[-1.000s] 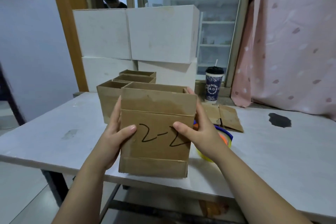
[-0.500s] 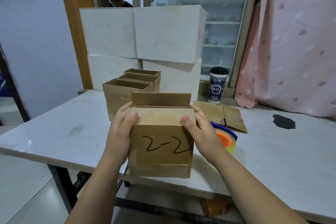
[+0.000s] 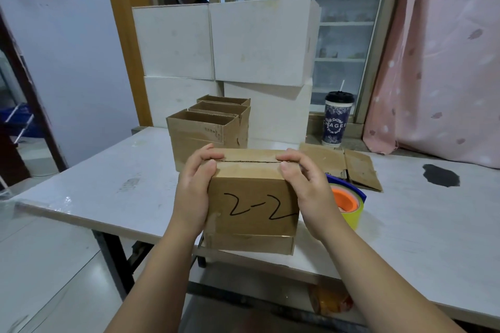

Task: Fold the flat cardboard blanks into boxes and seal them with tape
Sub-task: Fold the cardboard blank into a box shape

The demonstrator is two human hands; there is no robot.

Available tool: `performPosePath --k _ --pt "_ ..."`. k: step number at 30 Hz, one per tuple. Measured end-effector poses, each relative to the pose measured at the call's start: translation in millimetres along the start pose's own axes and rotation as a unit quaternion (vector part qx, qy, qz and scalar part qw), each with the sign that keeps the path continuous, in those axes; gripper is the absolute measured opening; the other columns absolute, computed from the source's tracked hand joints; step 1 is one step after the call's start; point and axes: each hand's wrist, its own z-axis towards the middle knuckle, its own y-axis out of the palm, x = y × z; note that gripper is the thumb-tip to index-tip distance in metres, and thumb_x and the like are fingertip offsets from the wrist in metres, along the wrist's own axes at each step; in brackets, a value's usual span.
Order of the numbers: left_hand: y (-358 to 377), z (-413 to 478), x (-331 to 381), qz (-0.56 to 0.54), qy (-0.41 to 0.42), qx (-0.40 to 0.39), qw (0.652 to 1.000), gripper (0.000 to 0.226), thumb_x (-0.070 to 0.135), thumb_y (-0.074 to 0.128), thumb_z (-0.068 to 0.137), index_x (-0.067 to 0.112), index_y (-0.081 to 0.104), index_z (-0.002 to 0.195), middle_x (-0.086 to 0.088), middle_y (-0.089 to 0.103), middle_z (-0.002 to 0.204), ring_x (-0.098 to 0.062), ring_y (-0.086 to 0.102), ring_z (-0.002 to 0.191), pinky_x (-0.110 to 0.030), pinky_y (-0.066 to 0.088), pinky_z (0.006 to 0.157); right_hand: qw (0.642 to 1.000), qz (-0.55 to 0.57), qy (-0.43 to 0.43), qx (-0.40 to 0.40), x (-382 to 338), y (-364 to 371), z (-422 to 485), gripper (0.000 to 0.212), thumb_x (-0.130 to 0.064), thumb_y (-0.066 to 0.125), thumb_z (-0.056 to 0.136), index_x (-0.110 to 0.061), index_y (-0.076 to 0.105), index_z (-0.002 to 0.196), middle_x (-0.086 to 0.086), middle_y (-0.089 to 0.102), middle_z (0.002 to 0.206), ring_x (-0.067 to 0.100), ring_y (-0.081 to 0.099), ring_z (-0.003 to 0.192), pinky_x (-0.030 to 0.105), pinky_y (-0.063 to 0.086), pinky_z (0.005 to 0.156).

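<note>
A brown cardboard box (image 3: 251, 205) marked "2-2" stands at the near edge of the white table (image 3: 113, 184). Its two top flaps lie folded down and meet in a seam. My left hand (image 3: 196, 189) grips the box's left top corner, fingers curled over the flaps. My right hand (image 3: 305, 186) grips the right top corner the same way. A tape roll (image 3: 349, 203), yellow with an orange core and a blue ring on top, lies just right of the box, partly hidden by my right hand. A flat cardboard blank (image 3: 343, 162) lies behind the roll.
Three open brown boxes (image 3: 205, 130) stand in a row behind the one I hold. White boxes (image 3: 224, 43) are stacked against the window. A lidded cup (image 3: 336, 121) sits on the sill, a dark stain (image 3: 441, 176) at the table's right. A person's head shows beyond the window.
The far flap has come down onto the near flap, shutting the top. Both hands slid up from the front face to the top corners. The view has moved closer.
</note>
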Motion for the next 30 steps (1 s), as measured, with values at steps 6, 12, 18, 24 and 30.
performPosePath --k 6,12,18,24,30 --pt "8 -8 14 0.049 -0.031 0.075 0.995 0.031 0.022 0.046 0.092 0.041 0.07 0.088 0.024 0.051 0.126 0.007 0.046 0.106 -0.021 0.036 0.085 0.995 0.019 -0.038 0.095 -4 13 -4 0.014 -0.01 0.059 0.089 -0.019 0.068 0.086 -0.01 0.064 0.105 0.004 0.053 0.111 0.02 0.041 0.094" --pt "-5 -13 39 -0.007 0.016 0.14 0.99 0.024 0.031 0.053 0.093 0.05 0.067 0.093 0.041 0.057 0.105 0.018 0.05 0.098 -0.019 0.044 0.077 0.948 -0.076 -0.281 0.131 -35 22 -13 0.015 -0.02 0.056 0.078 -0.014 0.069 0.084 0.001 0.051 0.13 0.0 0.047 0.123 0.019 0.04 0.098" --pt "-6 -3 40 -0.049 -0.164 0.046 0.984 0.081 0.089 0.026 0.062 0.041 0.055 0.121 0.005 0.065 0.115 -0.018 0.062 0.104 -0.045 0.056 0.078 0.777 -0.288 -0.559 0.036 -60 21 -3 0.013 -0.006 0.065 0.069 0.002 0.072 0.076 0.031 0.055 0.118 0.043 0.054 0.112 0.058 0.04 0.096" --pt "-5 6 17 -0.333 -0.347 -0.025 0.877 0.06 0.06 0.064 0.076 0.018 0.064 0.119 -0.009 0.067 0.107 -0.026 0.071 0.083 -0.042 0.055 0.064 0.639 -0.41 -0.648 -0.068 -34 17 3 0.006 -0.004 0.071 0.073 -0.008 0.073 0.079 0.016 0.064 0.124 0.037 0.051 0.125 0.05 0.038 0.107" --pt "23 -1 -15 -0.454 -0.341 0.048 0.822 0.04 0.037 0.058 0.087 0.009 0.063 0.115 -0.017 0.063 0.113 -0.033 0.068 0.086 -0.047 0.056 0.065 0.804 -0.364 -0.465 -0.063 -2 8 -7 0.031 -0.026 0.065 0.084 -0.019 0.058 0.113 0.006 0.043 0.146 0.029 0.033 0.141 0.056 0.032 0.11"
